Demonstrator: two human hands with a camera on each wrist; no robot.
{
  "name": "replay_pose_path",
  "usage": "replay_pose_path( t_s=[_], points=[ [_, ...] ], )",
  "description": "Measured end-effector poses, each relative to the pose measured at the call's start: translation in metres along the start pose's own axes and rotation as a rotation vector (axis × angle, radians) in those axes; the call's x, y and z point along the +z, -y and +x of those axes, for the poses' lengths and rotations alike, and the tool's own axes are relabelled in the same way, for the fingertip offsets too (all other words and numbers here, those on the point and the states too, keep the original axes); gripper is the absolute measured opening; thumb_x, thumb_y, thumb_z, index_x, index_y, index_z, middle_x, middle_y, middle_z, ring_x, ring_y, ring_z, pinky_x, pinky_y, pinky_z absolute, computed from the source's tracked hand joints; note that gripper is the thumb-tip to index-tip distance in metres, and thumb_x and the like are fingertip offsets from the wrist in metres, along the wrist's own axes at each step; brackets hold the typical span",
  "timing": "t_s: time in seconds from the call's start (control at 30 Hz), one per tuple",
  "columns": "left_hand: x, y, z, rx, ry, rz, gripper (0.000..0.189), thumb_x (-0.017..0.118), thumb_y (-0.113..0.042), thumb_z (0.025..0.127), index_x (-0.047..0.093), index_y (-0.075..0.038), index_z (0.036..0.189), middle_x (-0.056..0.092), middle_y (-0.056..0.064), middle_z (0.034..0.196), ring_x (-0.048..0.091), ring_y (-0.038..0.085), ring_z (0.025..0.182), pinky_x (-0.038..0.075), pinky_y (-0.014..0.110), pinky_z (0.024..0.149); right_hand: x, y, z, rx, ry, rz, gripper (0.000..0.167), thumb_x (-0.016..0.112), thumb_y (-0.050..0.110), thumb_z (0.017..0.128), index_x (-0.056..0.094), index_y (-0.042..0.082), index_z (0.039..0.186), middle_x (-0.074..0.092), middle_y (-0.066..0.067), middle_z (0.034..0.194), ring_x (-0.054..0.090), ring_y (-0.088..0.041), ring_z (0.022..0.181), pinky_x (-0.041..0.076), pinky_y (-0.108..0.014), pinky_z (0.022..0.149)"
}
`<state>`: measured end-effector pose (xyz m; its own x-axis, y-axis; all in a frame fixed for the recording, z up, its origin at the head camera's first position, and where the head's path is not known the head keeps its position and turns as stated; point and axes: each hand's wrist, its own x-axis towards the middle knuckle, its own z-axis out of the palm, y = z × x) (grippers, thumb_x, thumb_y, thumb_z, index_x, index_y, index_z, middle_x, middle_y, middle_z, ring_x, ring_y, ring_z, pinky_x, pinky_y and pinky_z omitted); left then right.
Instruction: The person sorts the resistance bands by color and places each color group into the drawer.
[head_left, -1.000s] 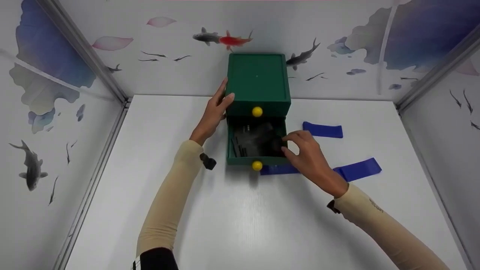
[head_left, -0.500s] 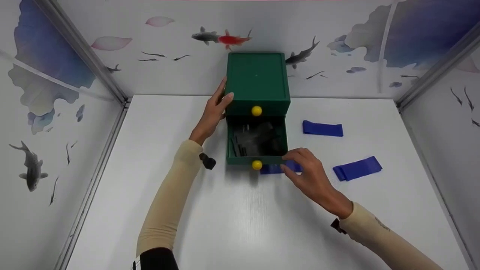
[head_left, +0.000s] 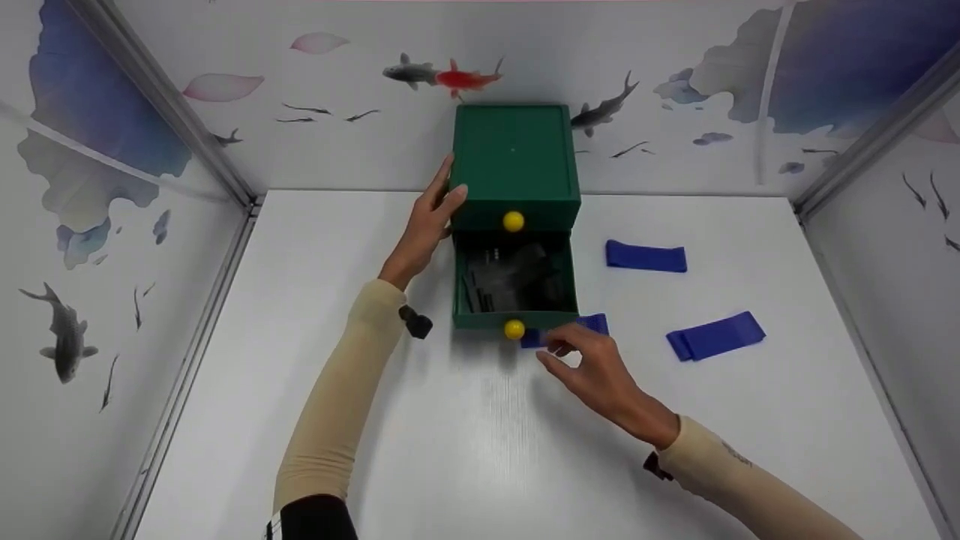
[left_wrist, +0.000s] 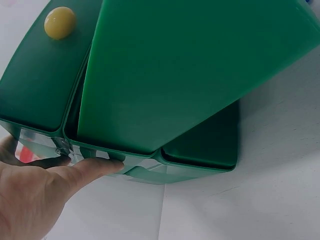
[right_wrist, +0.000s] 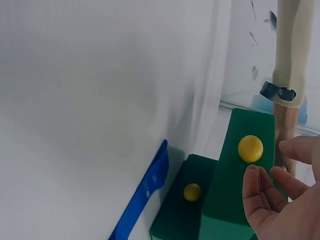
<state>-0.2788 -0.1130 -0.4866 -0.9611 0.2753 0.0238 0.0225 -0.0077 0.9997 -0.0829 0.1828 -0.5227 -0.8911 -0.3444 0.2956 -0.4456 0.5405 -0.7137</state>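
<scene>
A green drawer cabinet [head_left: 514, 154] stands against the back wall. My left hand [head_left: 424, 229] rests on its left side; in the left wrist view the thumb [left_wrist: 97, 169] lies along the cabinet's side edge. Below the top drawer, another drawer [head_left: 472, 321] is pulled out, holding dark, blurred items. Its yellow knob [head_left: 514, 329] faces me. My right hand [head_left: 600, 382] hovers in front of this drawer, right of the knob. The right wrist view shows its fingers loosely bent beside the knob [right_wrist: 250, 149], thumb and fingertips apart and nothing between them.
Partly hidden by my right hand, a blue band [head_left: 596, 324] lies under the drawer's front. Two more folded blue bands, one farther back [head_left: 645, 256] and one nearer [head_left: 716, 336], lie to the right. Patterned walls enclose the white table [head_left: 450, 450].
My right hand has left the drawer's inner right side, come forward over its front edge, then shifted left towards the knob. The left hand and the drawer have stayed put.
</scene>
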Motion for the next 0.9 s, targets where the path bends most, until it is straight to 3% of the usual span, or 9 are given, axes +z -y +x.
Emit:
replay_pose_path(
  t_s=[0.17,0.37,0.9],
  points=[
    [0.0,0.001,0.001,-0.002,-0.009,0.005,0.07,0.055,-0.054,0.113,0.019,-0.055,0.173,0.017,-0.004,0.187,0.03,0.028,0.169,0.036,0.074,0.127,0.011,-0.003,0.002,0.023,-0.007,0.024,0.023,0.085,0.009,0.097,0.079,0.002,0.118,0.081,-0.015,0.109,0.077,-0.02,0.094,0.069,-0.04,0.085],
    [0.0,0.001,0.001,0.0,-0.005,0.001,0.07,0.054,-0.054,0.113,0.019,-0.054,0.174,0.019,-0.004,0.187,0.033,0.029,0.168,0.036,0.074,0.127,0.02,-0.003,0.008,0.073,-0.006,0.064,0.027,0.084,0.01,0.099,0.079,-0.004,0.121,0.083,-0.014,0.107,0.08,-0.02,0.092,0.069,-0.041,0.085],
    [0.0,0.0,0.001,-0.002,-0.007,0.004,0.071,0.055,-0.055,0.113,0.018,-0.053,0.174,0.019,-0.005,0.187,0.033,0.03,0.168,0.037,0.074,0.126,0.039,-0.003,0.025,0.275,0.036,0.185,0.02,0.084,0.022,0.1,0.085,0.006,0.113,0.085,-0.004,0.098,0.075,-0.012,0.083,0.064,-0.025,0.077]
  ],
)
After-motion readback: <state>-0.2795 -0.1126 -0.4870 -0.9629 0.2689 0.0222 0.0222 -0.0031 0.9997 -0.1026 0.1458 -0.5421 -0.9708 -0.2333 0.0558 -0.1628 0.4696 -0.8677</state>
